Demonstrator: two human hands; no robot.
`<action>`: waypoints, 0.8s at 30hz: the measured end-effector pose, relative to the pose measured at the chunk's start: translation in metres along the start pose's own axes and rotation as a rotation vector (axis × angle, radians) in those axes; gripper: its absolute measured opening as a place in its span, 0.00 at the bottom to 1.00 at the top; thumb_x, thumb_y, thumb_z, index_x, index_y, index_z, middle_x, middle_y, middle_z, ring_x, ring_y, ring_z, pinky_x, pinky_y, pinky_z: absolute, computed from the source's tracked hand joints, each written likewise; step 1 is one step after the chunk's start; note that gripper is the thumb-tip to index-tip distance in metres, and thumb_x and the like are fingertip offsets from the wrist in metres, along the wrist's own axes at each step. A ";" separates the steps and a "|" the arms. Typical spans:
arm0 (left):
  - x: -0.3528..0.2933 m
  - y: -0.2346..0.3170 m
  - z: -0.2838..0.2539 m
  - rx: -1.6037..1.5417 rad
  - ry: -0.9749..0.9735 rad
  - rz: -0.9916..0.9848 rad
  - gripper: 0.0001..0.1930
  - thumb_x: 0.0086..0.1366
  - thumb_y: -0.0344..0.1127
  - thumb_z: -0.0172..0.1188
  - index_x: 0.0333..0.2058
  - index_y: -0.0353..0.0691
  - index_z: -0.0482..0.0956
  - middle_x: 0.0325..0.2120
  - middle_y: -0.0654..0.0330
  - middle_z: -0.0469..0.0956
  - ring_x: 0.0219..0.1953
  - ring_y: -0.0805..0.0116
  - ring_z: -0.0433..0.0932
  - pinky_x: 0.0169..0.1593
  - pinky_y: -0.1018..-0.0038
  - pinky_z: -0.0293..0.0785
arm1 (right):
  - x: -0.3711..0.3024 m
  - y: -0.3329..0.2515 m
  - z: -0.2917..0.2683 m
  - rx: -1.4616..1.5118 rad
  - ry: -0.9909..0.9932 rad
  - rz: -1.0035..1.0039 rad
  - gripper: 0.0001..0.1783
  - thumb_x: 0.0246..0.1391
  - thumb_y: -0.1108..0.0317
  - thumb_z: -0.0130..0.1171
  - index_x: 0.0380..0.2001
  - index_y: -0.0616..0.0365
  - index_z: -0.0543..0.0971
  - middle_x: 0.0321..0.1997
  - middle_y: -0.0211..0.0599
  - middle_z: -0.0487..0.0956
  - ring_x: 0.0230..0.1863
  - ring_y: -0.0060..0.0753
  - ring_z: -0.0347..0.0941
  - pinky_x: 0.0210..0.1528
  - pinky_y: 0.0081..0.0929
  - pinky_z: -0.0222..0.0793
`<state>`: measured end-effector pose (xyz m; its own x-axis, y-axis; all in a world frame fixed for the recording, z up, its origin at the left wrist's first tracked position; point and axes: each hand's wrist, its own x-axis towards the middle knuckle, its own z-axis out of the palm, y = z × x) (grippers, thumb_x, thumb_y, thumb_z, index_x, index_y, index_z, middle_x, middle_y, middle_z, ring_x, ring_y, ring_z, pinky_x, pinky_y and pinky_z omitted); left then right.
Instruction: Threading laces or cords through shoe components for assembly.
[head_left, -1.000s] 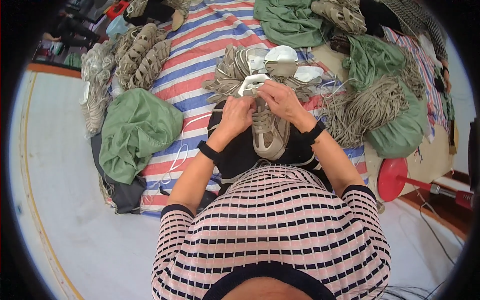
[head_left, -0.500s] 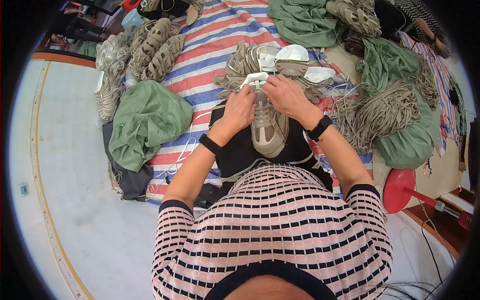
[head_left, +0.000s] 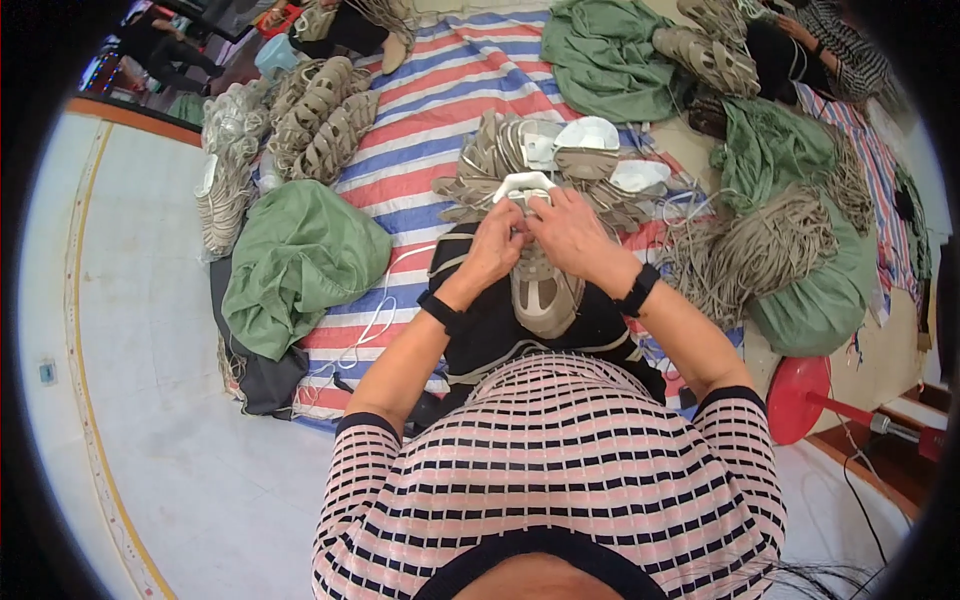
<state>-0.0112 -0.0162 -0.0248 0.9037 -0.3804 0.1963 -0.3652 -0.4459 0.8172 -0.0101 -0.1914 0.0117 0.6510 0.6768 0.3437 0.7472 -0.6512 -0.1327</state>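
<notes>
A beige shoe upper [head_left: 546, 300] lies over my black-clad lap, its toe toward me and its white-lined collar [head_left: 524, 182] away from me. My left hand [head_left: 494, 240] pinches at the middle of the upper, around the lacing area. Close beside it my right hand [head_left: 572, 232] is also closed on the upper, thumb and fingers together near the collar. My fingers cover most of the lacing, and any lace between the fingertips is too small to make out. Just beyond lies a pile of similar beige uppers [head_left: 480, 190], some with white linings.
A striped sheet [head_left: 430, 120] covers the floor. Green cloth bags [head_left: 305, 265] lie left and right. Bundles of beige laces [head_left: 760, 240] are at right, near a red disc [head_left: 800, 400]. Stacked uppers [head_left: 325, 125] stand at far left. Other people [head_left: 840, 60] sit at the far side.
Both hands have moved from the collar's edges down to the lacing area and closer together. The whole view has shifted slightly, so the surroundings sit lower.
</notes>
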 end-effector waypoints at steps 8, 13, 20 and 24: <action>0.004 0.007 -0.009 0.019 -0.111 -0.040 0.09 0.46 0.19 0.51 0.29 0.30 0.72 0.30 0.53 0.68 0.36 0.57 0.68 0.40 0.69 0.65 | 0.008 -0.007 -0.006 -0.074 -0.141 -0.018 0.09 0.40 0.69 0.56 0.29 0.56 0.78 0.35 0.33 0.71 0.39 0.35 0.68 0.40 0.33 0.59; 0.001 0.008 -0.008 -0.036 -0.077 -0.167 0.09 0.45 0.19 0.52 0.29 0.28 0.71 0.33 0.49 0.70 0.40 0.49 0.70 0.44 0.65 0.66 | 0.019 -0.008 -0.005 -0.155 -0.204 -0.283 0.06 0.42 0.69 0.54 0.25 0.55 0.79 0.37 0.32 0.72 0.42 0.32 0.69 0.42 0.31 0.60; 0.019 0.007 -0.025 0.102 -0.257 -0.139 0.12 0.44 0.24 0.59 0.31 0.32 0.71 0.34 0.50 0.71 0.40 0.50 0.71 0.45 0.66 0.67 | 0.011 0.012 -0.016 0.570 -0.038 -0.126 0.07 0.52 0.70 0.50 0.26 0.60 0.74 0.31 0.37 0.71 0.35 0.35 0.69 0.36 0.28 0.63; 0.020 0.010 -0.055 0.290 -0.270 0.122 0.11 0.46 0.23 0.56 0.31 0.38 0.71 0.32 0.52 0.70 0.39 0.53 0.71 0.43 0.66 0.68 | -0.017 0.040 -0.048 1.891 0.148 0.548 0.07 0.54 0.69 0.50 0.27 0.60 0.74 0.37 0.34 0.75 0.30 0.22 0.67 0.34 0.21 0.65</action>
<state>0.0162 0.0166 0.0170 0.7726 -0.6267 0.1014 -0.5491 -0.5795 0.6022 0.0026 -0.2454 0.0453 0.8817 0.4713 -0.0230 -0.2669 0.4579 -0.8480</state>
